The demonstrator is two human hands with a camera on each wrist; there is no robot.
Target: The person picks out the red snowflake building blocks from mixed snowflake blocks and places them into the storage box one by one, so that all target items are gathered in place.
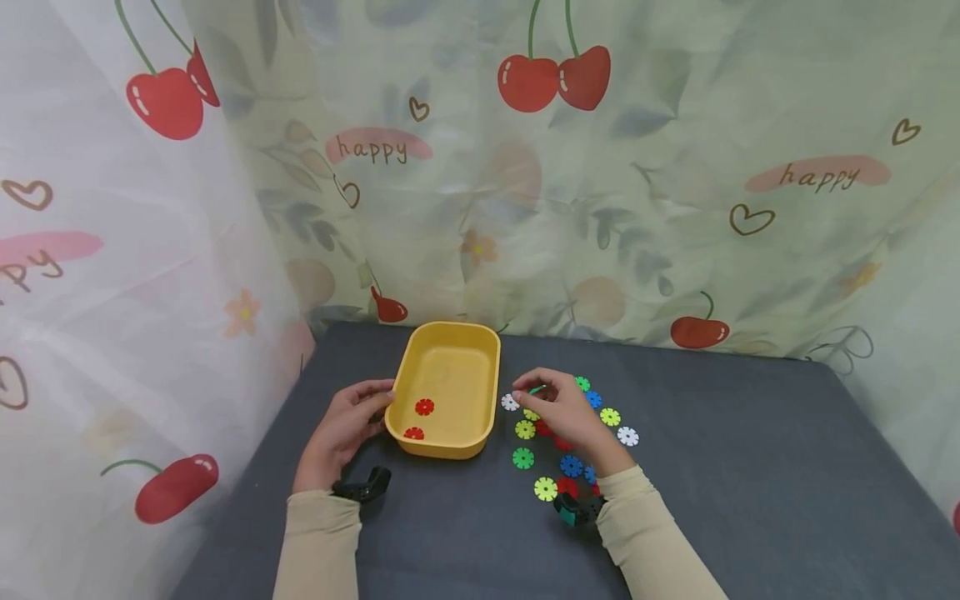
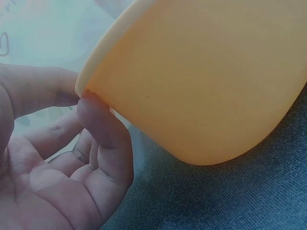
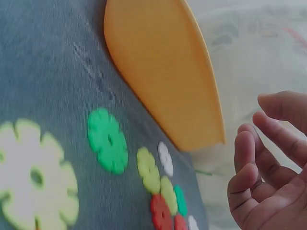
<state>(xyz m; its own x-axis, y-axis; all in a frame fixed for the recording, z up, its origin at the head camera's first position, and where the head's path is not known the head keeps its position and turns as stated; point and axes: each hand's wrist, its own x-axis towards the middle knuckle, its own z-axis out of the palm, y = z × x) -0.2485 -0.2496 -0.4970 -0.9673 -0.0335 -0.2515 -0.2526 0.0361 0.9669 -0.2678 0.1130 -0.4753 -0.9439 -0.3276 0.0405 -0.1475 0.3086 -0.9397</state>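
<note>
A yellow plastic bin (image 1: 453, 379) stands on the table, with two red notched discs (image 1: 424, 407) inside it at its near end. My left hand (image 1: 341, 429) pinches the bin's left rim between thumb and finger; in the left wrist view a fingertip (image 2: 93, 110) presses just under the lip. To the right of the bin, my right hand (image 1: 567, 410) hovers over a loose spread of notched discs. The right wrist view shows its thumb and loosely bent fingers (image 3: 244, 148) apart, with nothing between them. A green disc (image 3: 108, 140) lies close by on the cloth.
Several red, blue, green, white and yellow-green discs (image 1: 546, 489) lie flat around and under my right hand, partly hidden by it. Dark grey cloth covers the table (image 1: 750, 467). Behind and at the left hangs a printed curtain (image 1: 675, 250) with cherries.
</note>
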